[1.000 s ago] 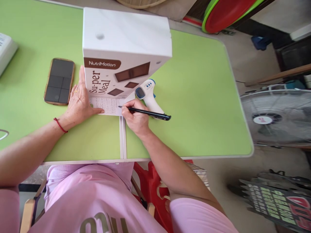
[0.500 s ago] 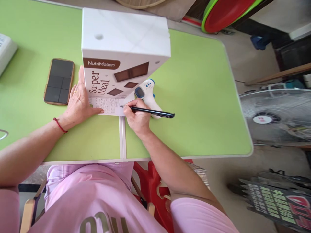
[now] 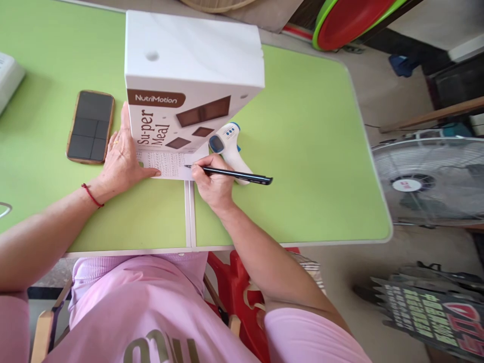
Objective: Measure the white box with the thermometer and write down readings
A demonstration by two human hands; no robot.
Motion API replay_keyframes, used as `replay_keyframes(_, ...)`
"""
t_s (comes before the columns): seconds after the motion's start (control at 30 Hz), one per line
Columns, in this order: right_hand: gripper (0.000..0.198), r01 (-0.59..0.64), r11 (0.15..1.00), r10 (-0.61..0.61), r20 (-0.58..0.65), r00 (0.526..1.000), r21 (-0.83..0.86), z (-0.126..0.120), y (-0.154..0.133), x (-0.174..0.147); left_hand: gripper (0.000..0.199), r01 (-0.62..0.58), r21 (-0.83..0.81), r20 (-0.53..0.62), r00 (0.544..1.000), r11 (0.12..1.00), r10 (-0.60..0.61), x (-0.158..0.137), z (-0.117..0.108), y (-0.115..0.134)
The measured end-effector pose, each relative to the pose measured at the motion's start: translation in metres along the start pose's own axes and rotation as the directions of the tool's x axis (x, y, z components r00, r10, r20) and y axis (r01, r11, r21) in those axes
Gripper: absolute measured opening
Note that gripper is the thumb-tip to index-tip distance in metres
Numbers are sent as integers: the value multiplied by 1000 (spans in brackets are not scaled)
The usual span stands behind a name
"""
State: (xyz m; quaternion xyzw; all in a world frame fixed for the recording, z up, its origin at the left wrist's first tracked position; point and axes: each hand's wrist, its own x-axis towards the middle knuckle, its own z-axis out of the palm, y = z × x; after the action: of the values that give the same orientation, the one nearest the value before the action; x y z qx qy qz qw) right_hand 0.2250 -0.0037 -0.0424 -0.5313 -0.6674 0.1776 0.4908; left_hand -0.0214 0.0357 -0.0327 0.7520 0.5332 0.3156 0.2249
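Observation:
My right hand [image 3: 214, 184] is closed around a black pen [image 3: 236, 174], its tip at a sheet of paper [image 3: 170, 164] covered in small handwriting. The sheet lies at the foot of a tall white NutriMotion box [image 3: 196, 55], which hides its far part. My left hand [image 3: 124, 159] rests open at the box's lower left corner, the thumb stretched over the paper and the fingers along the box's side. Just left of those fingers lies a phone [image 3: 91, 127] with a dark screen. Behind my right hand is a white and blue infrared thermometer [image 3: 229, 143], partly covered.
The green folding table [image 3: 302, 151] has a seam running toward me. A white object [image 3: 8, 80] sits at the left edge. To the right of the table are a fan [image 3: 419, 184] and a printed bag [image 3: 427, 307]. A red chair [image 3: 234, 287] stands below the front edge.
The whole view has shifted very slightly. Both hands keep their places, and the pen stays at nearly the same spot on the paper.

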Motion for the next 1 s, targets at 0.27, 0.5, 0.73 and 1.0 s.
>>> replay_keyframes(0.27, 17, -14, 1000, 14, 24, 1000, 10, 1, -1, 1, 141, 16, 0, 58, 998, 1000, -16, 1, -4, 2)
replay_keyframes(0.5, 22, -21, 1000, 21, 8, 1000, -7, 2, 2, 0, 145, 10, -3, 0, 1000, 1000, -10, 0, 1, 1)
replay_keyframes(0.73, 19, 141, 988, -145, -75, 987, -57, -13, -2, 3, 140, 11, -31, 17, 1000, 999, -10, 1, -4, 5)
replay_keyframes(1.0, 29, 265, 862, -247, 99, 964, -433, -33, 26, 9, 123, 14, -102, 3, 1000, 995, -13, 8, -19, 7)
